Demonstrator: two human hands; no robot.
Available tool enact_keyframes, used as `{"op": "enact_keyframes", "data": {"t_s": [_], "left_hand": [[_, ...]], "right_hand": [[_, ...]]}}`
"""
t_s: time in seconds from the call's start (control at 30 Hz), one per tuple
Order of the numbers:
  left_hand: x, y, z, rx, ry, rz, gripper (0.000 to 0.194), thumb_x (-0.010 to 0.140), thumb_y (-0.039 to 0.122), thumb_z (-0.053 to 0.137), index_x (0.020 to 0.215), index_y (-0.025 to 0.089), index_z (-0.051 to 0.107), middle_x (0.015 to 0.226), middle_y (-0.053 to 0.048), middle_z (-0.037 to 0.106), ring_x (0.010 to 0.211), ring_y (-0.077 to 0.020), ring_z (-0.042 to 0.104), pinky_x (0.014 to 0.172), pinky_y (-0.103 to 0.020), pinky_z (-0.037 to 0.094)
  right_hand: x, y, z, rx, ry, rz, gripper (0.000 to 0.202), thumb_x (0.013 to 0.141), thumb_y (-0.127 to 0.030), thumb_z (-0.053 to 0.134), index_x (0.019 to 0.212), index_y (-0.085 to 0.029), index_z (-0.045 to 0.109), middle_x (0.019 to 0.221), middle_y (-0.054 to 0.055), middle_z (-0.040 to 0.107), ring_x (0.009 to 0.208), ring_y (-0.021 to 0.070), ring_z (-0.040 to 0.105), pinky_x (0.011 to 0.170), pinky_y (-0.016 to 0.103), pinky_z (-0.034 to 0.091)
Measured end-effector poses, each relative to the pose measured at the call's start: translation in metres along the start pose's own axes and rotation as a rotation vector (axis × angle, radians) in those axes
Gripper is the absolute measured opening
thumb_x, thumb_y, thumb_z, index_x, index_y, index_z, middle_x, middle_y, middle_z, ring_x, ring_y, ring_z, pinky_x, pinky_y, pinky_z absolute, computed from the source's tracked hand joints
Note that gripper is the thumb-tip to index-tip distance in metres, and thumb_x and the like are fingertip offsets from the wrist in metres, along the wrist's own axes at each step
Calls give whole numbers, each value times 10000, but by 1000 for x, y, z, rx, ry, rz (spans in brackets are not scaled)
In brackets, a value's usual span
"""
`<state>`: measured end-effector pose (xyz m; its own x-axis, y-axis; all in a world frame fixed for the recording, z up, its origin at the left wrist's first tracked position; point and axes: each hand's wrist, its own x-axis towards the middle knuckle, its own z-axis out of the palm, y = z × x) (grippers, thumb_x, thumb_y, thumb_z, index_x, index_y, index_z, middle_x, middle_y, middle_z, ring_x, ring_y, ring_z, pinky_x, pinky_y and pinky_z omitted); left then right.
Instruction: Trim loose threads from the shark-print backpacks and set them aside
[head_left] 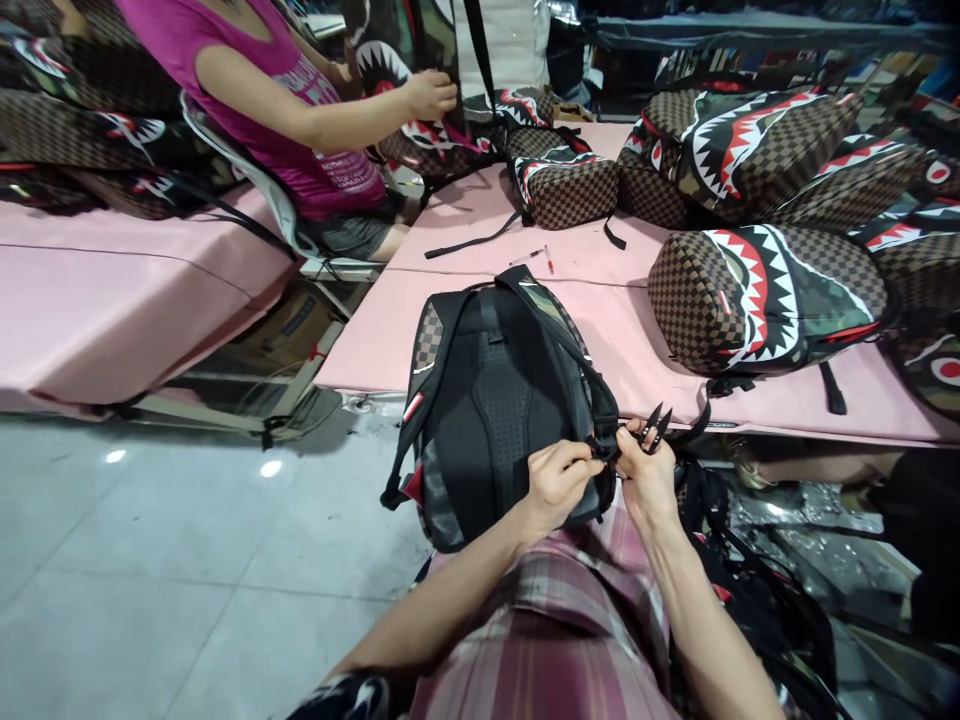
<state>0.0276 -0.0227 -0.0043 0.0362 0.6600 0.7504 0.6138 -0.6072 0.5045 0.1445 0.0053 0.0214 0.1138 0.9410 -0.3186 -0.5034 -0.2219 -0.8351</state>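
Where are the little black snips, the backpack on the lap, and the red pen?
snips (655,426), head view, on the black blades.
backpack (491,400), head view, on its black padded back panel.
red pen (548,260), head view, on its barrel.

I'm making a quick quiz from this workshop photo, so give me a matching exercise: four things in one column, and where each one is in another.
Things:
1. backpack
2. snips
3. pen
4. shark-mouth bag

Places:
A. lying loose on the pink table
B. in the right hand
C. back panel up, on the person's lap at the table edge
D. resting on its side on the table, at right

Pairs: 1-C, 2-B, 3-A, 4-D
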Motion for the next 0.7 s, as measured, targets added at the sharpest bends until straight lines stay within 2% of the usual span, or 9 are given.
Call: {"op": "enact_keyframes", "data": {"t_s": [0.07, 0.13, 0.2, 0.27, 0.33, 0.47, 0.57, 0.63, 0.7], "left_hand": [[-1, 7, 2, -123, -26, -238, 122, 798, 160, 564, 713, 183, 648, 723, -14, 625, 636, -84, 573, 570, -186, 437], [0, 16, 3, -283, -74, -566, 99, 791, 227, 583, 730, 173, 639, 721, -19, 632, 636, -96, 587, 567, -192, 453], [3, 22, 4, -457, -95, -911, 172, 783, 304, 588, 697, 154, 600, 642, -11, 614, 568, -104, 576, 503, -198, 445], [7, 25, 3, -679, -59, -1190, 227, 762, 347, 602, 674, 144, 552, 594, -1, 582, 530, -112, 568, 449, -198, 432], [11, 24, 1, -946, 3, -1386, 233, 697, 317, 678, 716, 141, 527, 638, -3, 585, 567, -128, 592, 487, -227, 472], [11, 20, -4, -1288, -20, -1573, 234, 634, 159, 728, 763, 101, 542, 683, -37, 610, 585, -122, 601, 598, -261, 498], [7, 21, -4, -1328, -5, -1623, 99, 651, 72, 654, 685, 81, 562, 638, -37, 604, 532, -93, 567, 548, -212, 459], [5, 22, -2, -1344, 53, -1678, 85, 634, 21, 599, 652, 92, 555, 595, -10, 581, 494, -79, 540, 504, -193, 428], [7, 23, 0, -1375, 64, -1709, 101, 636, 8, 562, 647, 106, 543, 565, 14, 551, 475, -74, 523, 484, -186, 410]], "right_hand": [[-2, 2, 0, -41, 10, -39, 321, 577, -306, 760, 756, -180, 524, 521, -102, 379, 396, 26, 264, 377, 184, 203], [-5, 4, 1, -129, 27, -105, 289, 608, -318, 738, 754, -178, 532, 563, -85, 416, 429, 35, 312, 399, 188, 249], [-9, 6, 2, -274, 48, -203, 238, 651, -320, 704, 747, -180, 538, 598, -65, 463, 485, 58, 391, 450, 199, 322], [-13, 8, 4, -420, 66, -300, 192, 685, -314, 669, 735, -183, 539, 620, -45, 507, 546, 87, 460, 509, 217, 382], [-17, 11, 6, -507, 68, -355, 164, 707, -314, 638, 728, -188, 534, 631, -34, 534, 560, 102, 490, 524, 228, 411], [-22, 21, 3, -608, 59, -454, 91, 725, -272, 592, 754, -200, 544, 680, -16, 586, 592, 118, 534, 561, 244, 440], [-25, 28, -4, -700, -24, -522, 94, 716, -191, 542, 807, -211, 557, 783, 3, 633, 667, 140, 575, 622, 269, 455], [-26, 29, -6, -740, -115, -580, 149, 688, -147, 522, 817, -212, 561, 857, 17, 650, 737, 157, 595, 675, 289, 458], [-26, 27, -5, -743, -124, -622, 152, 674, -139, 528, 805, -207, 563, 842, 17, 649, 747, 161, 595, 683, 290, 453]]}}
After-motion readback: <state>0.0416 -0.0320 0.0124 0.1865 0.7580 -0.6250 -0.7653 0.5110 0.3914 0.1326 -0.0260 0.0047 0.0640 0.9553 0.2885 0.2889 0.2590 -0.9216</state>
